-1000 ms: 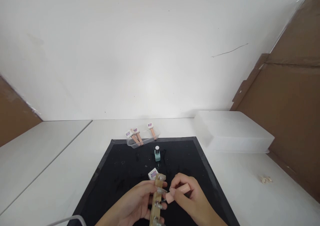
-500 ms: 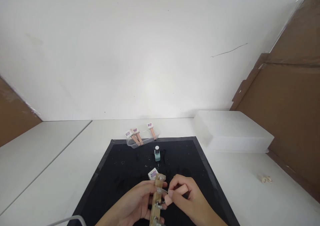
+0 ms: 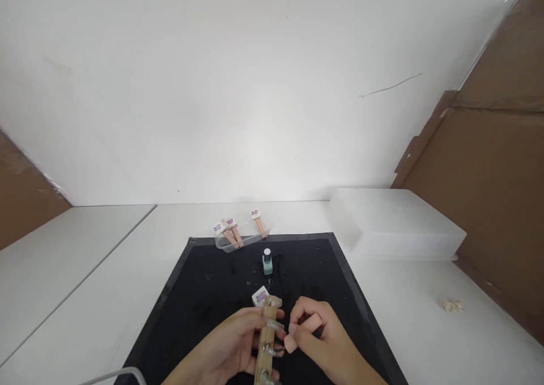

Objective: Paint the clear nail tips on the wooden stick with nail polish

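My left hand [image 3: 238, 339] grips a wooden strip [image 3: 268, 334] that has several clear false nails standing out from its right side. Between my right thumb and fingers is a peach nail polish brush [image 3: 311, 325]. Its dark tip is at a false nail [image 3: 276, 352] partway down the strip; whether it touches is too small to tell. My right hand [image 3: 317, 337] stays just right of the strip. Behind the strip's far end is a white nail polish bottle [image 3: 260, 296] with a purple label, partly hidden by the strip.
A small teal polish bottle [image 3: 267, 263] with a white top stands on the black mat [image 3: 221, 277]. At the mat's far edge, a clear tray [image 3: 250, 240] holds peach-capped bottles [image 3: 234, 235]. A white box [image 3: 399, 226] sits at right, with small beige pieces [image 3: 451, 305] nearer.
My right hand and the brush have shifted slightly right and a little down, a bit farther from the strip. My left hand holds the strip in nearly the same place.
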The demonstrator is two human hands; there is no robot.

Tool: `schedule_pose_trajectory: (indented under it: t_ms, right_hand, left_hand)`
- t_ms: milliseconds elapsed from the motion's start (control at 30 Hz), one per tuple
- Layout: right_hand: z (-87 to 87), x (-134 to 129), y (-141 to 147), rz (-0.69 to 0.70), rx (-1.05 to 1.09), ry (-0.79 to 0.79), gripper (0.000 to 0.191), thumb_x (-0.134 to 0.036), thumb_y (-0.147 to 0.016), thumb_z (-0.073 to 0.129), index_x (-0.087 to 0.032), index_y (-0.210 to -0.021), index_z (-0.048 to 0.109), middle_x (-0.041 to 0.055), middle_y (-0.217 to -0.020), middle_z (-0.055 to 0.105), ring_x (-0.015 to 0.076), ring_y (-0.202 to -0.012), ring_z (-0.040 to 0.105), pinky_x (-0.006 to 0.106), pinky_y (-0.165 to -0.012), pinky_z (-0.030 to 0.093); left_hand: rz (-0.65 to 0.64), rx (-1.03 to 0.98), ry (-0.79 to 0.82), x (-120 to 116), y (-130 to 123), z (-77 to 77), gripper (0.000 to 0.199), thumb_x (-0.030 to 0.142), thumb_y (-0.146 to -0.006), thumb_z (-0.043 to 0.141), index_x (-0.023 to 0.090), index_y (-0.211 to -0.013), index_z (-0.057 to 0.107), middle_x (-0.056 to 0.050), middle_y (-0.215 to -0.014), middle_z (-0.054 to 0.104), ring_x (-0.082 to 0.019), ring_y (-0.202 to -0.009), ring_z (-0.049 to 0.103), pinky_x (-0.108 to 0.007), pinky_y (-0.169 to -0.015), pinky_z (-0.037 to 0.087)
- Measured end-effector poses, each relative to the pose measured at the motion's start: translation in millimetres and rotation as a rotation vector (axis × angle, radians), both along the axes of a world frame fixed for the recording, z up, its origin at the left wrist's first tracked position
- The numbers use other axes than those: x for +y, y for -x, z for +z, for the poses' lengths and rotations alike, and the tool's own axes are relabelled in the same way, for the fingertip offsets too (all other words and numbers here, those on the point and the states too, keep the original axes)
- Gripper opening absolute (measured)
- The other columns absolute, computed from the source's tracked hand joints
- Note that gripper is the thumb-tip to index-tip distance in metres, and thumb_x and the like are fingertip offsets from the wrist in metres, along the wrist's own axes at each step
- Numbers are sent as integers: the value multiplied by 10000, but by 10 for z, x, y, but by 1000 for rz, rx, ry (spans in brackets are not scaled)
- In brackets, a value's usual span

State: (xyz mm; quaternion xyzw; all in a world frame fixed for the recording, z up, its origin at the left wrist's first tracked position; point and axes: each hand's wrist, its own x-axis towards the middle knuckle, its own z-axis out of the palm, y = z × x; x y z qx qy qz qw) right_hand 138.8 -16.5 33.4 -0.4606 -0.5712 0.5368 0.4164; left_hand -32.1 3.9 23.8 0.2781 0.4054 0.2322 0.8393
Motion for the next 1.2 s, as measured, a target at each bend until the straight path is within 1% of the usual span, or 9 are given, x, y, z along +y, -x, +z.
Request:
schedule_pose_trajectory:
  t_ms: [100,333,533,700,867,1067,1200]
  right_hand:
    - [-20,2,-11,1,7,30,118,-102,-649,488,-169,-553,500,-7,-483,634,109,-436,525,188,-464,386]
    - [-66,3,-23,-3,14,40,111,-121,-643,503,-174,-548,484,-10,-465,624,106,-426,504,198,-483,398]
    - [-43,-3,-21,-5,20,46,107,-130,-643,505,-174,-549,480,-11,-462,617,99,-419,470,194,-472,375]
    - [-59,-1,-28,12,21,35,119,-130,-653,503,-176,-549,468,-15,-458,609,89,-396,438,190,-452,338]
    - [-81,-1,-26,9,19,33,112,-145,-654,514,-175,-553,474,-16,-455,605,95,-405,459,193,-455,332]
    - [-73,-3,-37,13,9,17,122,-156,-664,512,-179,-556,460,-13,-460,605,96,-407,435,202,-458,324]
    - [-39,-19,-37,14,35,0,137,-141,-673,512,-182,-555,457,-16,-462,591,108,-422,474,213,-478,350]
  left_hand:
    - [6,3,2,1,0,-5,291,218,-716,521,147,-993,573,-64,-779,619,-173,-707,560,-475,-739,480]
    - [32,26,8,11,-9,3,298,200,-725,508,133,-1010,562,-75,-830,625,-184,-739,563,-502,-757,472]
    - [23,32,5,4,-10,24,305,186,-714,503,132,-1007,565,-66,-812,619,-195,-755,572,-493,-748,476]
    - [17,23,-8,-5,2,-5,305,214,-716,519,140,-1010,559,-69,-827,624,-201,-777,578,-485,-743,482]
    - [16,18,-3,-6,8,-14,300,208,-722,513,138,-1009,561,-70,-831,623,-204,-777,584,-484,-744,483]
    - [32,32,2,-18,-1,13,293,205,-719,514,137,-1000,565,-67,-823,623,-202,-759,587,-483,-734,486]
    - [36,36,14,-16,-7,27,288,198,-722,508,134,-997,565,-65,-811,626,-186,-722,584,-477,-727,490]
